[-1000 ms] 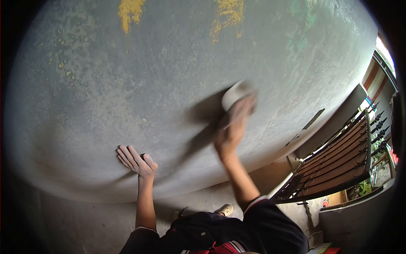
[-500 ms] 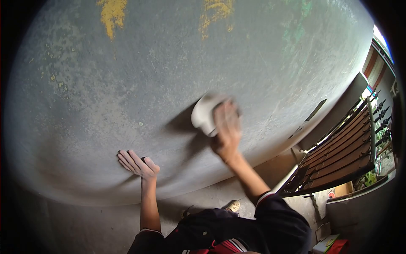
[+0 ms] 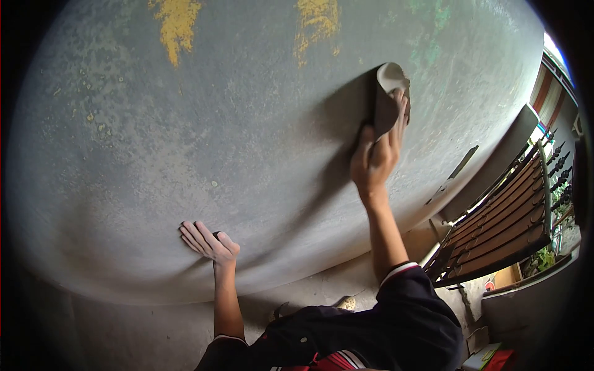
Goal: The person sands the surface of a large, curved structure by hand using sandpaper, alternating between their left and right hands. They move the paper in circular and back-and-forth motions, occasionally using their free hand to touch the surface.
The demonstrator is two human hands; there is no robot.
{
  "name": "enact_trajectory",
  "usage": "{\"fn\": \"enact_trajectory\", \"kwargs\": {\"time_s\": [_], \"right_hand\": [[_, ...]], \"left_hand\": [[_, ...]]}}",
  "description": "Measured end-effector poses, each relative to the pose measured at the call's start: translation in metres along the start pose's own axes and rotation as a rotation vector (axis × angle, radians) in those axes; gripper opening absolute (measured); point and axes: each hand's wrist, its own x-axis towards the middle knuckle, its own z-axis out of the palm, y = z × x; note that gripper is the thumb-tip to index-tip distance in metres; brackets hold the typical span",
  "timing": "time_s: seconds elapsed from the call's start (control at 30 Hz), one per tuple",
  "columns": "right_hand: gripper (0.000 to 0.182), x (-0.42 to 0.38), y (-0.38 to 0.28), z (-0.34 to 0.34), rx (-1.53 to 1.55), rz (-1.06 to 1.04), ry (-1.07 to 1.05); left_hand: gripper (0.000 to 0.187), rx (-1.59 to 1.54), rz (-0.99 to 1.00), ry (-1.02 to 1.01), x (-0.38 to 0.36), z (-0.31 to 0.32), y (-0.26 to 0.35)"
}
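Note:
A large grey wall [image 3: 260, 136], worn and blotchy, fills most of the view before me. My right hand [image 3: 378, 151] is up on its right part, fingers pressing a sheet of sandpaper [image 3: 392, 77] to the surface. The sheet is bent, its pale end curling above my fingertips and a darker grey side showing near the thumb. Lower down, my left hand [image 3: 211, 244] rests against the wall with fingers stretched out and nothing in it.
Yellow paint patches [image 3: 178, 28] and a faint green patch [image 3: 439, 18] mark the upper wall. To the right stands a metal gate [image 3: 501, 222] with brown slats. A red object [image 3: 497, 360] lies at the lower right. Concrete floor [image 3: 154, 334] runs below the wall.
My right hand has moved up and to the right along the wall with the sandpaper. My left hand stays flat at about the same spot.

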Motion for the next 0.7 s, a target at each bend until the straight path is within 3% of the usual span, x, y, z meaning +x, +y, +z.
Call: {"fn": "enact_trajectory", "kwargs": {"time_s": [0.07, 0.13, 0.2, 0.23, 0.3, 0.33, 0.4, 0.47, 0.53, 0.6, 0.63, 0.67, 0.7], "right_hand": [[0.041, -0.033, -0.016, 0.003, 0.039, 0.044, 0.027], [0.038, -0.108, -0.045, 0.006, 0.075, 0.03, -0.167], [0.038, -0.102, -0.03, -0.005, 0.053, -0.081, -0.31], [0.039, -0.081, -0.015, -0.001, 0.029, -0.148, -0.238], [0.042, 0.002, -0.006, -0.004, -0.003, -0.071, -0.011], [0.045, 0.028, -0.003, -0.009, 0.006, -0.026, -0.015], [0.048, 0.012, -0.011, 0.001, 0.031, 0.047, 0.048], [0.043, -0.063, -0.031, 0.014, 0.131, 0.011, 0.011], [0.037, -0.12, -0.054, 0.0, 0.077, -0.015, -0.32], [0.037, -0.093, -0.029, 0.003, 0.09, -0.173, -0.227], [0.038, -0.05, -0.027, -0.009, 0.1, -0.023, -0.187], [0.04, -0.013, -0.021, -0.017, 0.007, 0.02, -0.056], [0.04, -0.013, -0.019, -0.016, 0.005, 0.02, -0.053]], "left_hand": [[0.054, -0.003, -0.008, -0.024, -0.002, -0.003, 0.001], [0.054, -0.004, -0.009, -0.021, 0.002, -0.001, 0.003], [0.054, -0.003, -0.001, -0.054, -0.001, -0.008, 0.002], [0.054, -0.003, -0.004, -0.046, 0.0, -0.007, 0.002], [0.054, -0.015, -0.003, -0.021, 0.002, -0.004, 0.005], [0.054, -0.019, 0.001, -0.027, 0.003, -0.004, 0.005], [0.054, -0.019, -0.013, -0.025, 0.003, -0.005, 0.006], [0.054, -0.015, -0.004, -0.022, 0.002, -0.004, 0.004], [0.053, -0.004, 0.004, -0.022, 0.0, -0.005, 0.004], [0.054, -0.006, -0.007, -0.049, 0.002, -0.007, 0.004], [0.054, -0.008, -0.001, -0.045, 0.003, -0.005, 0.003], [0.053, -0.009, -0.016, -0.031, 0.001, -0.003, 0.004], [0.053, -0.009, -0.031, -0.021, -0.001, -0.003, 0.004]]}}
